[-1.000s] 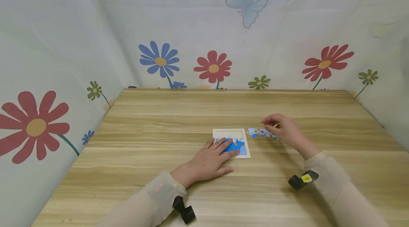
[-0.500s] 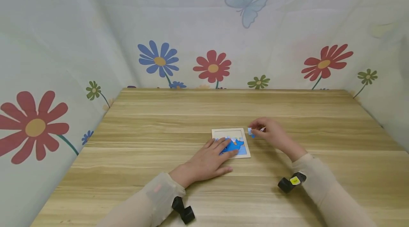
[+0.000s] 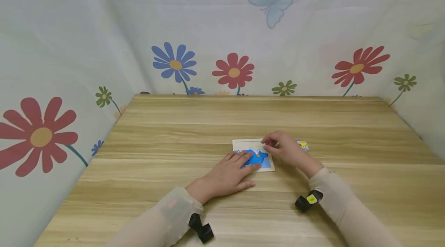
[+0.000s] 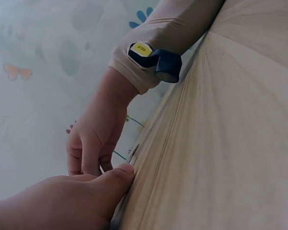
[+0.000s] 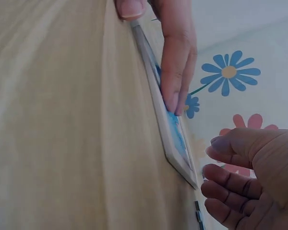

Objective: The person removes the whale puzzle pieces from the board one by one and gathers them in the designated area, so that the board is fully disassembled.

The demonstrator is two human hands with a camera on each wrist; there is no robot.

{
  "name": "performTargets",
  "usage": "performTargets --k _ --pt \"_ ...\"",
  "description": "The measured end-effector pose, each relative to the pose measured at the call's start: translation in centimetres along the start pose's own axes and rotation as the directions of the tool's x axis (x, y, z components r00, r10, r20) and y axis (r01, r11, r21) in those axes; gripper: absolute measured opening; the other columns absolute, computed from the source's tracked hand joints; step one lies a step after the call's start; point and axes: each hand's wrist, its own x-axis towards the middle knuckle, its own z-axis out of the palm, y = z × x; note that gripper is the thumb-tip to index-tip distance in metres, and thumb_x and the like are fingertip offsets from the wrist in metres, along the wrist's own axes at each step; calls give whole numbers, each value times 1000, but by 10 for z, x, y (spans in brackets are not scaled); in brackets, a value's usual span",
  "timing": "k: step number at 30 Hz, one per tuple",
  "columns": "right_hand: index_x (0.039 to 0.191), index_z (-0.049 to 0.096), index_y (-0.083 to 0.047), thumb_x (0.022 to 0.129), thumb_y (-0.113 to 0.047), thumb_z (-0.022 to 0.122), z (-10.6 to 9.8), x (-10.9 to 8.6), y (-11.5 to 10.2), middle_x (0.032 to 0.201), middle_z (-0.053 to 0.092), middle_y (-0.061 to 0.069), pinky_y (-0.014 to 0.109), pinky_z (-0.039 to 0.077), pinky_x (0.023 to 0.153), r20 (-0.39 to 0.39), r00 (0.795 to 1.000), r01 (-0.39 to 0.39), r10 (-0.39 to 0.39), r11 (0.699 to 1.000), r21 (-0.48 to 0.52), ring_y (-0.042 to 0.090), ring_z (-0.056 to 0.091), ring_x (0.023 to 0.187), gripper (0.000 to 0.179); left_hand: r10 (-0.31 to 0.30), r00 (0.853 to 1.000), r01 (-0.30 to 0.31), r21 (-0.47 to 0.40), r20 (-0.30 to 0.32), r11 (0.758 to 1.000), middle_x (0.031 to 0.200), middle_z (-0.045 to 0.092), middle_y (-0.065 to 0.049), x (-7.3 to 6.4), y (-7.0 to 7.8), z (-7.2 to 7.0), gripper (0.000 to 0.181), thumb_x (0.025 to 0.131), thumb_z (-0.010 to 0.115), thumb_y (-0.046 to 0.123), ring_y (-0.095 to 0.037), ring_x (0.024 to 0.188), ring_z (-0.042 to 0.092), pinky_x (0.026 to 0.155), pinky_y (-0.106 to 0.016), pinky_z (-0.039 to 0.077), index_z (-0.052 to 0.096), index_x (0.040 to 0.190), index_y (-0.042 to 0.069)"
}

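Observation:
A square wooden jigsaw tray [image 3: 240, 142] lies on the table, with a blue whale picture [image 3: 256, 158] partly filling it. My left hand [image 3: 224, 173] rests flat over its lower left, fingers spread on the picture. Over the tray's upper right corner is my right hand [image 3: 283, 148], thumb and fingertips pinched together on what appears to be a puzzle piece, largely hidden by the fingers. In the right wrist view, the right hand [image 5: 249, 177] has curled fingers beside the tray [image 5: 158, 115]. A puzzle piece with a yellow sun [image 3: 303, 145] lies right of that hand.
The wood-grain table [image 3: 167, 131] runs back to a white cloth backdrop [image 3: 194, 11] printed with flowers. Edges of loose puzzle pieces [image 5: 199, 215] show on the table beyond the tray in the right wrist view. Both wrists carry black cameras.
My right hand has moved left from above the row of loose pieces to the tray's upper right corner, fingers now pinched. The left hand has stayed on the tray.

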Motion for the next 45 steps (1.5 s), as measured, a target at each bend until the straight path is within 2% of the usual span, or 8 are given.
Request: performTargets --k 6,12,22,25,37,45 --pt "100 70 -3 89 -11 66 9 -1 0 92 66 7 31 48 74 -1 1000 27 -27 998 -61 16 56 82 14 6 1000 -6 -2 4 1000 155 35 -8 1 0 1 55 98 38 56 -25 145 32 115 -49 30 38 148 31" --pt "99 71 -5 89 -12 66 15 1 -5 94 64 9 35 47 76 -20 999 46 -49 992 -117 20 56 85 13 -18 1000 18 -20 5 1000 155 35 -7 -1 -2 0 55 98 40 56 -26 144 32 113 -54 31 39 147 32" --pt "93 71 -9 88 -8 66 20 4 -9 90 64 6 37 46 76 -39 996 69 -79 978 -199 20 52 84 7 -37 999 38 -47 18 998 155 35 -6 -3 -2 -2 55 98 41 55 -26 144 32 113 -57 30 39 147 32" --pt "93 70 -8 87 -8 65 20 4 -11 90 64 6 40 47 80 -38 996 65 -75 974 -216 22 54 87 7 -37 999 37 -52 13 998 155 35 -6 -3 -2 -2 54 97 42 55 -26 144 33 112 -57 31 40 147 32" --pt "92 68 -5 88 -7 63 17 3 -13 97 65 9 46 48 89 -25 999 20 -25 982 -186 27 56 97 7 -24 1000 25 -49 9 998 155 35 -7 -1 1 -4 54 98 41 54 -26 144 33 112 -57 32 40 147 31" --pt "91 62 -5 89 -9 63 15 1 -11 88 61 6 32 45 74 1 1000 -24 24 996 -90 17 51 80 5 -14 1000 15 -51 11 999 155 36 -7 2 3 -4 53 98 42 54 -26 144 33 111 -57 32 41 146 31"
